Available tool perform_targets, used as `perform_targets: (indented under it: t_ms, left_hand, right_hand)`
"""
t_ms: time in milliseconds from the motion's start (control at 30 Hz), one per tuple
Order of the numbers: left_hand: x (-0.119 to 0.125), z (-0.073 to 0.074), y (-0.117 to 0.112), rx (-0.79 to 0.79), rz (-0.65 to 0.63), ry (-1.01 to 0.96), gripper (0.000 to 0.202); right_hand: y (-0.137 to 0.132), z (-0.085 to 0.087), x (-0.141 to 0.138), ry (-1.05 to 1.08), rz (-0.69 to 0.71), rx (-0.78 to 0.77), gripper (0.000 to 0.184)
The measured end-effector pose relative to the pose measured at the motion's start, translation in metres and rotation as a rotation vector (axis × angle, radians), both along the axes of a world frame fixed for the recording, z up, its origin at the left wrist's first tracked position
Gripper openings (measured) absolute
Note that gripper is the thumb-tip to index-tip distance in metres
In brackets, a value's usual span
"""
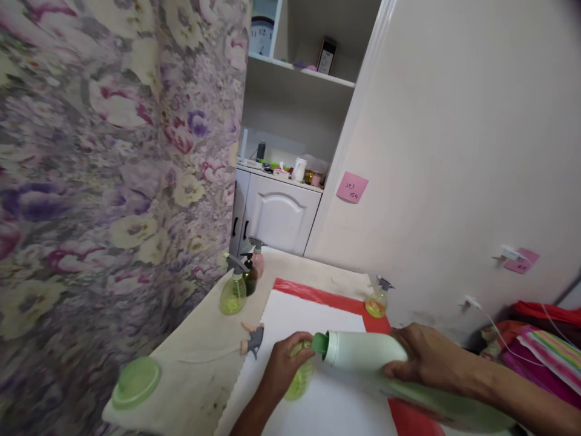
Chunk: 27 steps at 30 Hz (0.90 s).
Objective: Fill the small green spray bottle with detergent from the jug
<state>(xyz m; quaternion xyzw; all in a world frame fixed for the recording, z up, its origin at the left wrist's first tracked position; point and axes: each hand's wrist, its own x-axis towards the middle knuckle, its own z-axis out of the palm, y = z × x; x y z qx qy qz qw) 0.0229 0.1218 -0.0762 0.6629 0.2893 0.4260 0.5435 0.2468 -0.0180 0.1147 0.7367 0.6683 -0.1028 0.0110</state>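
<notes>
My left hand (290,357) is wrapped round the upper part of a yellow-green spray bottle (297,383), which stands without its spray head on white paper. My right hand (417,357) grips a large pale green refill bottle (358,354), tipped nearly level. Its green spout (320,343) points left, at the mouth of the spray bottle beside my left fingers. Whether liquid is flowing I cannot tell. A loose grey and orange trigger spray head (254,342) with a long tube lies left of the paper. Farther left rests a round green cap (136,383).
White paper (313,315) lies over a red sheet (313,293) on the table. Several bottles, including a green spray bottle (233,295), stand at the back left. Another spray bottle (376,301) stands at the back right, near the wall. A flowered curtain (113,200) borders the left side.
</notes>
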Motion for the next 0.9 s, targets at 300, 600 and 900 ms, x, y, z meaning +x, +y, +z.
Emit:
perform_targets:
  t_ms: [300,600,900]
  left_hand:
    - [0.0006,-0.0009,-0.0005,-0.010,-0.006,-0.008,0.019]
    - [0.0000,-0.0002,-0.0008,-0.010,0.002,0.003,0.020]
    - [-0.0002,0.0033,-0.0011,-0.004,0.022,0.020,0.019]
  right_hand:
    - [0.0018,-0.0005,0.0009,0.023,0.029,-0.002,0.037]
    - [0.0002,0.0025,-0.0011,0.004,0.027,-0.006,0.037]
    - [0.0007,0.0046,-0.0025,0.008,0.020,-0.001,0.034]
